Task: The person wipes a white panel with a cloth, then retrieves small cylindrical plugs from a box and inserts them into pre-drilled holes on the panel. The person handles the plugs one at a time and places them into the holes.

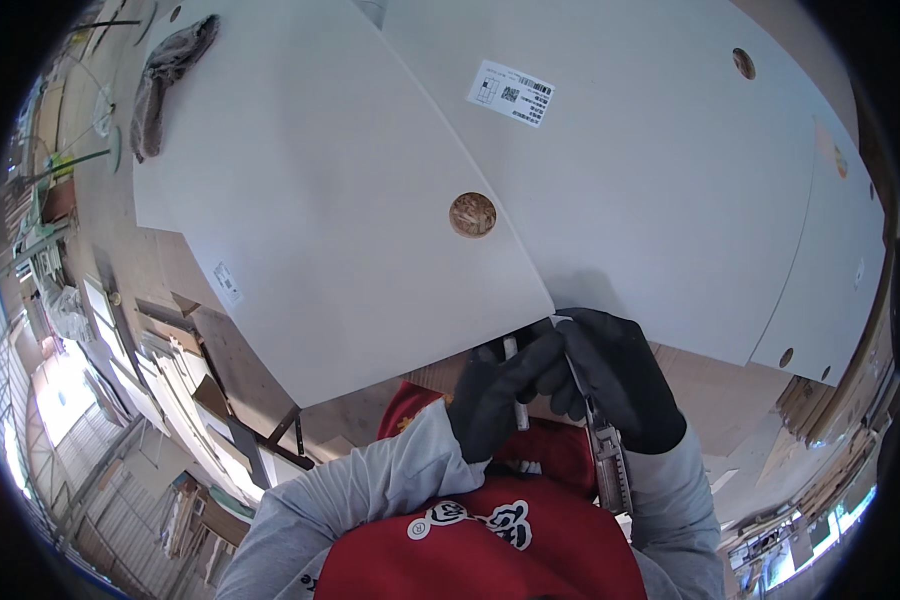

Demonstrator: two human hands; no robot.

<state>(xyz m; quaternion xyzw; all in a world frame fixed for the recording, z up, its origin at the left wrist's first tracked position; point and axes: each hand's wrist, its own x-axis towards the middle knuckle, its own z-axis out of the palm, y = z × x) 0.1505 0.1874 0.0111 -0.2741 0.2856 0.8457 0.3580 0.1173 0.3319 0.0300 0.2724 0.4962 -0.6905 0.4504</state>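
Both my hands wear black gloves and meet at the near corner of a white panel that has a round hole exposing chipboard. My right hand is closed round a long metal utility knife, its thin front part pointing up toward the panel corner. Close beside it, my left hand has its fingers bent inward, against the fingers of the right. A narrow white strip shows by the left fingers; whether they grip it I cannot tell. The left fingertips are partly hidden.
A second white panel with a printed label lies to the right, alongside the first. A crumpled grey cloth rests at the far left corner. Stacked boards stand left, and more boards lie at the right.
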